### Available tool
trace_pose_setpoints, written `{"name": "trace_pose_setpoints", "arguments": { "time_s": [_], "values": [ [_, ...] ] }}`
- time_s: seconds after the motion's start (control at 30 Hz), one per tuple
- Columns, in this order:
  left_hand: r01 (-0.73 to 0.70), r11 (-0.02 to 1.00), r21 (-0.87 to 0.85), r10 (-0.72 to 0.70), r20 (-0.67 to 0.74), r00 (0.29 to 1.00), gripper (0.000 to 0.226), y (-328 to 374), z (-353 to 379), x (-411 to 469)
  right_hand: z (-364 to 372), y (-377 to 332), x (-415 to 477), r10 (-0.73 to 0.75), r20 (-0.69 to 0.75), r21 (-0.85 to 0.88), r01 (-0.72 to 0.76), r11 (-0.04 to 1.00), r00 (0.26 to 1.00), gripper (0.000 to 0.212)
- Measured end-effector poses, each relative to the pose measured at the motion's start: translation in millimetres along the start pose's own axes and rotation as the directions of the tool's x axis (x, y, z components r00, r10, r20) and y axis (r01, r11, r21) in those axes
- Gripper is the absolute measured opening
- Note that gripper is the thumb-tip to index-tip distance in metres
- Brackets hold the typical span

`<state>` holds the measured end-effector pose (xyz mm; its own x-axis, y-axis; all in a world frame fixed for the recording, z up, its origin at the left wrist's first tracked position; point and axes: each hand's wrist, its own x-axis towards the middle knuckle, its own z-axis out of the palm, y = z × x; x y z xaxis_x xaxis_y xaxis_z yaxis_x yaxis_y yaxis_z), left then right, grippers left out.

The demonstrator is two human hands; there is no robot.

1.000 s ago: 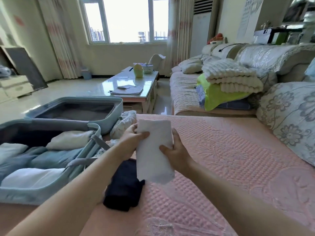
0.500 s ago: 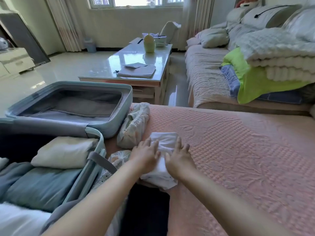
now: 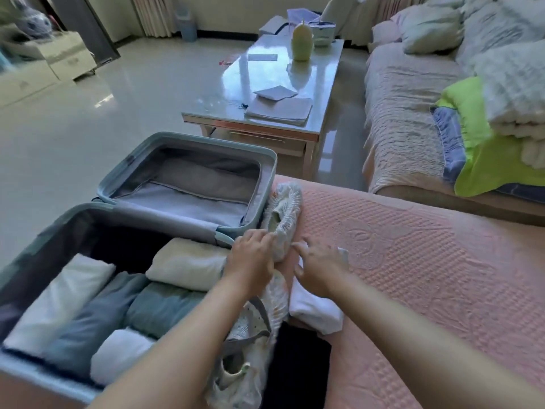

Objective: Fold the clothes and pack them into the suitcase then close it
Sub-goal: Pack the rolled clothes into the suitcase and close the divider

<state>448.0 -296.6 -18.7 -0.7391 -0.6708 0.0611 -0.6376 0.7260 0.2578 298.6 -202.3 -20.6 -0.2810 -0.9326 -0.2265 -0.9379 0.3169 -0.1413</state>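
An open pale-blue suitcase [image 3: 267, 172] lies at the left edge of the pink bedspread [image 3: 427, 276]. Its near half holds several rolled garments, among them a cream one [image 3: 185, 262], a teal one [image 3: 163, 308] and a white one [image 3: 59, 302]. My left hand [image 3: 253, 256] grips the near end of a crumpled white patterned garment [image 3: 284, 214] beside the suitcase. My right hand [image 3: 320, 265] rests with straight fingers on a folded white cloth [image 3: 317, 309] on the bedspread. A dark folded garment [image 3: 298, 367] lies nearer to me.
More patterned cloth [image 3: 244, 364] is bunched between the suitcase and the dark garment. A glass coffee table [image 3: 280, 84] with papers and a yellow bottle stands beyond the suitcase. A sofa [image 3: 404, 113] with stacked blankets is at the right.
The folded white cloth, held up a second ago, now lies on the bedspread. My left hand has moved off it to the patterned garment. The view has tilted down.
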Motion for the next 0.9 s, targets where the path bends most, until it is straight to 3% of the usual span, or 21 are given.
{"name": "trace_pose_setpoints", "arguments": {
  "time_s": [0.2, 0.33, 0.43, 0.67, 0.9],
  "values": [
    [0.186, 0.979, 0.082, -0.193, 0.096, 0.976, 0.061, -103.4, -42.2, 1.5, -24.1, -111.7, 74.9, -0.190, -0.032, 0.043, 0.191, 0.981, 0.981, 0.055],
    [0.157, 0.957, 0.243, -0.210, 0.208, 0.955, 0.069, -169.9, -48.4, 11.7, -5.5, -154.0, 119.1, -0.174, 0.082, -0.051, 0.179, 0.983, 0.981, 0.062],
    [0.084, 0.959, 0.271, -0.164, 0.287, 0.944, 0.072, -194.6, -40.6, 20.1, 9.7, -152.7, 129.5, -0.122, 0.130, -0.152, 0.142, 0.978, 0.984, 0.043],
    [-0.004, 0.973, 0.229, -0.034, 0.160, 0.986, 0.031, -179.5, -19.7, 34.4, 18.1, -128.2, 111.3, -0.187, 0.084, -0.201, 0.201, 0.959, 0.979, 0.036],
    [-0.086, 0.962, 0.259, 0.032, 0.207, 0.978, 0.034, -126.7, -10.9, 33.3, 21.8, -80.6, 70.7, -0.160, 0.102, -0.182, 0.176, 0.967, 0.982, 0.039]
  ]
}}
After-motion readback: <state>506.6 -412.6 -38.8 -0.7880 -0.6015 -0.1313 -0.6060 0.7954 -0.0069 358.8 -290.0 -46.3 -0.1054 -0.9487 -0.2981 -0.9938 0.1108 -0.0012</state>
